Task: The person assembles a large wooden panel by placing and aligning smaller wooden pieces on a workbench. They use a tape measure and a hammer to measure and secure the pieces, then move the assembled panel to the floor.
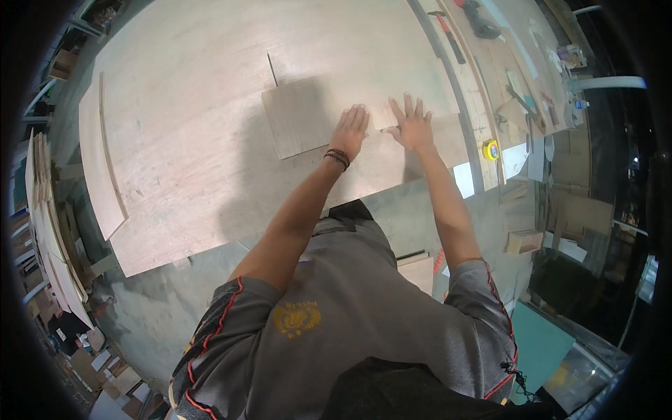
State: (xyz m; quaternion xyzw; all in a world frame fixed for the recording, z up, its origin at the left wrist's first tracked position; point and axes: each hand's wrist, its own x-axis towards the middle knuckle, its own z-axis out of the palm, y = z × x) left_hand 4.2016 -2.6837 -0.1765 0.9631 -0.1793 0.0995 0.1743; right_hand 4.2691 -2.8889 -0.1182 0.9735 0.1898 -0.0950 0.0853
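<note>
Both of my hands lie flat on a large pale plywood sheet [175,91]. My left hand [349,131] has its fingers stretched forward and close together, with nothing held. Beside it, my right hand [413,127] presses down with its fingers spread and thumb out toward the left one. Just left of my left hand rests a small square wooden board [290,124], its edge close to the wrist. From that board's far edge a thin dark stick, perhaps a pencil [272,70], points away. Shadow darkens the sheet around the board.
A red-and-black hammer [448,36] and a yellow tape measure [490,149] lie on the strip along the right side. A narrow curved-looking plywood piece [98,161] sits at the sheet's left edge. Stacked boards [52,217] stand farther left. Tools and scraps cover the far right.
</note>
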